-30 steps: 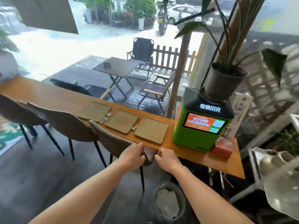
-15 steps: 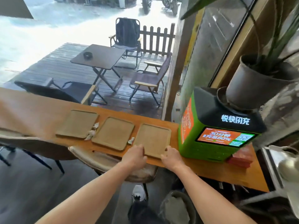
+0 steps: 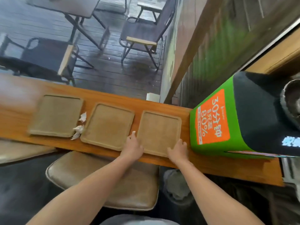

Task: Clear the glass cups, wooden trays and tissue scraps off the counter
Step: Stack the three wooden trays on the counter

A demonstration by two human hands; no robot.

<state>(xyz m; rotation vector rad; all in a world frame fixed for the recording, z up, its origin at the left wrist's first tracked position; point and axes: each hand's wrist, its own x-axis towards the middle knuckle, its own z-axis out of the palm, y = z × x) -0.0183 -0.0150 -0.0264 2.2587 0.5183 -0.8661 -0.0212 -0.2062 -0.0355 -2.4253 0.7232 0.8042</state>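
We lean over a long wooden counter (image 3: 146, 101) that runs along a window, with a wet deck and folding chairs outside. At the right end of it stands a green and black box (image 3: 243, 117) with an orange panel of print on its side. Below the counter's near edge sits a padded brown stool (image 3: 90, 176).

Three wooden trays lie flat in a row on the counter, all bare. The left tray (image 3: 56, 116) and the middle tray (image 3: 108, 126) sit apart, and crumpled tissue scraps (image 3: 79, 127) lie in the gap between them, touching the counter. The right tray (image 3: 159, 133) lies near the green box.

Our left hand (image 3: 132, 147) rests at the near left corner of the right tray, in the narrow gap beside the middle tray, fingers curled over the rim. Our right hand (image 3: 178, 148) lies on the near right corner, fingers spread loosely over the edge. Whether either hand has closed a firm hold on the tray we cannot tell; the tray lies flat on the counter.
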